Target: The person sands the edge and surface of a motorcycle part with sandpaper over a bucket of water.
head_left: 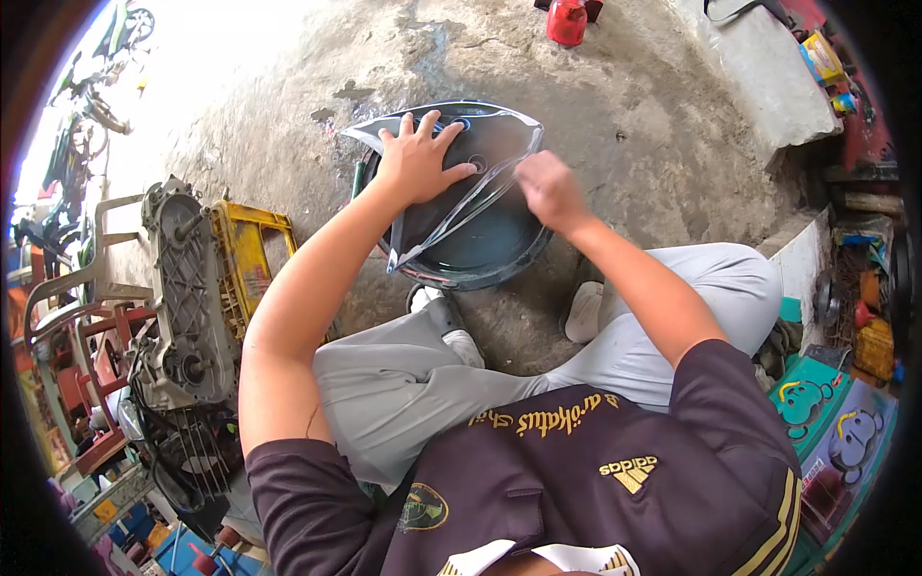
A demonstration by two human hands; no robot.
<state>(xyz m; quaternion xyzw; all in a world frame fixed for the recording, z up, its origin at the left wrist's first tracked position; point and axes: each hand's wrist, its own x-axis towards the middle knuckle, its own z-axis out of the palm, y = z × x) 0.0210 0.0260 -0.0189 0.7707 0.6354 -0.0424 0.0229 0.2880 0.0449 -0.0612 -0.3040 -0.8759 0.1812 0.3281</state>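
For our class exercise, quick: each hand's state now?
Left hand: open, spread on the clear, pointed plastic panel.
Right hand: closed, blurred; anything held cannot be told.

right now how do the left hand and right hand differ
The left hand has its fingers spread; the right hand is curled. The left hand lies on the glossy panel; the right hand is by its edge, contact unclear. The left hand looks sharp; the right hand is blurred. Both are bare.

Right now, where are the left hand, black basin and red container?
Left hand [415, 163]: head view, back of the hand.
Black basin [485, 280]: head view, near rim.
Red container [567, 23]: head view, its body.
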